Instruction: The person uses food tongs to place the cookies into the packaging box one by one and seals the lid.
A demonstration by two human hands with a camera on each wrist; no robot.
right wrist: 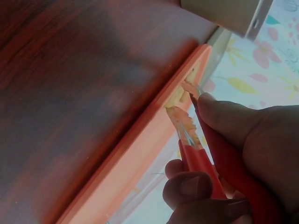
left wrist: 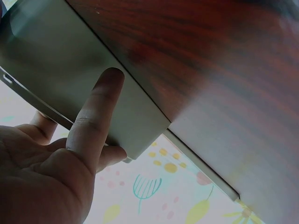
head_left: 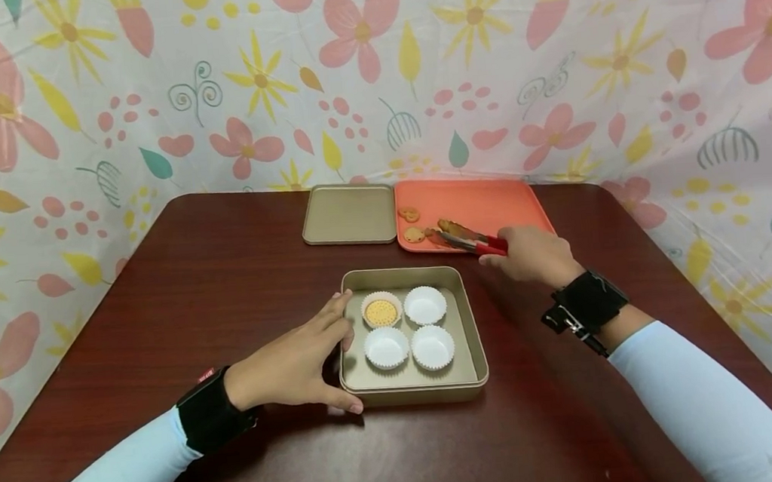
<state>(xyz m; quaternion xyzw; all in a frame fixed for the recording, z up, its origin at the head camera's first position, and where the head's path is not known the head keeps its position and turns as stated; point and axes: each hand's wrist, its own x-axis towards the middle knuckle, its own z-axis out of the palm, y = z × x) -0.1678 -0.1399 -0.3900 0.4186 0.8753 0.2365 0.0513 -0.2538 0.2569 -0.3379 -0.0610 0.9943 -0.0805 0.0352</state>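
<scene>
Our left hand spreads against the lower-centre tin; our right hand, gripping tongs, could crush cookies by oversqueezing.

The left hand points toward two o'clock, thumb spread wide; the right hand points toward ten o'clock, fingers curled.

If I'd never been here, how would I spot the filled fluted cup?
On the dark brown table, find the square gold-coloured tin the left hand touches. At its back left sits a pale fluted cup. Only it holds a round yellow biscuit; its three white neighbours are empty.
</scene>
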